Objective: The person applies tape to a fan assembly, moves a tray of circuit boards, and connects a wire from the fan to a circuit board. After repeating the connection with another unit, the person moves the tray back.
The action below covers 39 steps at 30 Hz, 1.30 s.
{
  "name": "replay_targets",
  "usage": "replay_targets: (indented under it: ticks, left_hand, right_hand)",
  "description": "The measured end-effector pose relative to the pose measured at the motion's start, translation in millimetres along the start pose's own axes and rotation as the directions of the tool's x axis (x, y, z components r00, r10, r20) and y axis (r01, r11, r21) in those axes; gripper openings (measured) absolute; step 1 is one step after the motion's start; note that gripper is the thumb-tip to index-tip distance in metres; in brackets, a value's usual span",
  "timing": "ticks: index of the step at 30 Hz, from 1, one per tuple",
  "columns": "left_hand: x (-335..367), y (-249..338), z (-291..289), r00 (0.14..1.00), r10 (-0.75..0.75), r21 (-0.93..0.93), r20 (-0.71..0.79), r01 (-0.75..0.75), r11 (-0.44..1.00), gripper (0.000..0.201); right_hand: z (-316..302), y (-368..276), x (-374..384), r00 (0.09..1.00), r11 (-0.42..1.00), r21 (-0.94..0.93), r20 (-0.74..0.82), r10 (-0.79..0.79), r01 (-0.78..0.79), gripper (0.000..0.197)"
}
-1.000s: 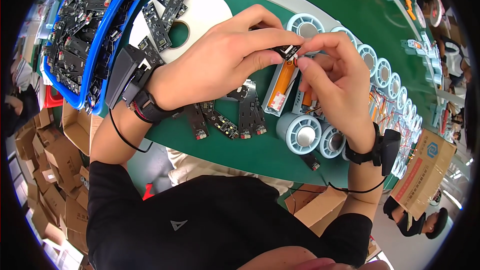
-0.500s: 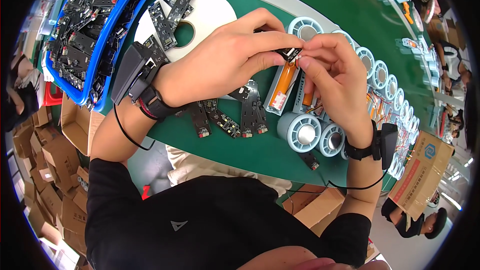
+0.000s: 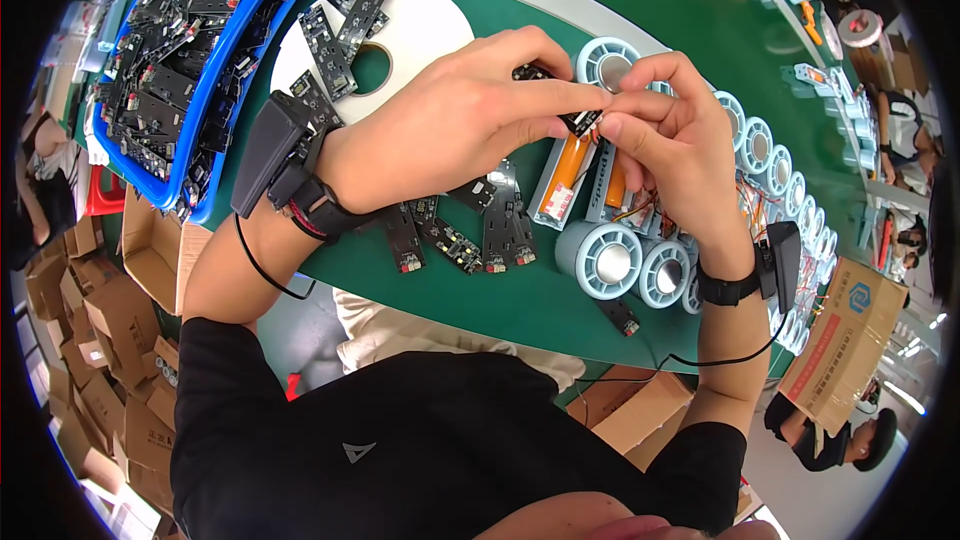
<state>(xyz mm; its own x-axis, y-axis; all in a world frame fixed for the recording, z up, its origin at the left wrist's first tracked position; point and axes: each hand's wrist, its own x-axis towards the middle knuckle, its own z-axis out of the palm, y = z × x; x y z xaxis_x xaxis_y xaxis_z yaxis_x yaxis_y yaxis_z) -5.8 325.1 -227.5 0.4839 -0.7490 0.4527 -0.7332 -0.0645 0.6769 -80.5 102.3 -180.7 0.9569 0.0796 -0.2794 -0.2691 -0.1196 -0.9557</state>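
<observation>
Seen from above, a person in a black shirt worked at a green table (image 3: 640,0) with both bare hands raised together over it. The left hand (image 3: 450,120) reached across from the left, its fingers (image 3: 560,100) stretched out and closed together, thumb and forefinger pinched on a small black circuit board (image 3: 580,121). The right hand (image 3: 670,130) met it from the other side, fingertips (image 3: 612,126) pressed onto the same little board, so the board sat clamped between the fingertips of both hands, lifted clear of the table.

Directly below the joined fingertips lay an orange cylindrical battery cell (image 3: 562,175) in a pale holder, with a second orange cell (image 3: 614,183) just beside it, partly hidden under the right hand's fingers. Thin red wires (image 3: 650,208) trailed near the right palm. Below the left hand's knuckles, several loose dark circuit boards (image 3: 470,230) lay scattered on the table. Beyond the right hand's fingertips and around its wrist ran a curved row of pale blue-grey spools (image 3: 605,258). Well away from the left hand's wrist sat a flat white ring (image 3: 420,35) with more boards resting on it, and a blue tray (image 3: 215,60) heaped with circuit boards. Each wrist wore a black strapped device (image 3: 275,155) with a thin cable
</observation>
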Motion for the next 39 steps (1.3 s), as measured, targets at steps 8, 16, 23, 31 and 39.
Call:
replay_targets:
  ticks: [8, 16, 23, 31, 39]
  left_hand:
    - [0, 4, 1, 0.99, 0.117, 0.254, -0.08, -0.093, 0.963, 0.048]
    - [-2, 1, 4, 0.976, 0.2, 0.428, -0.091, -0.143, 0.892, 0.046]
    - [-3, 11, 9, 0.974, 0.213, 0.54, -0.076, -0.139, 0.83, 0.046]
    - [-3, 12, 17, 0.955, 0.277, 0.629, -0.105, -0.152, 0.762, 0.043]
    - [1, 8, 15, 0.938, 0.334, 0.65, -0.09, -0.199, 0.734, 0.045]
  right_hand:
    - [6, 8, -7, 0.987, 0.979, -0.136, -0.033, -0.157, 0.151, 0.02]
    - [10, 7, -8, 0.969, 0.931, -0.285, -0.032, -0.246, 0.227, 0.018]
    - [10, 4, -14, 0.946, 0.871, -0.389, 0.004, -0.325, 0.301, 0.023]
    - [13, 7, -13, 0.952, 0.904, -0.347, -0.086, -0.294, 0.248, 0.026]
    - [18, 6, -13, 0.957, 0.921, -0.324, -0.12, -0.264, 0.214, 0.026]
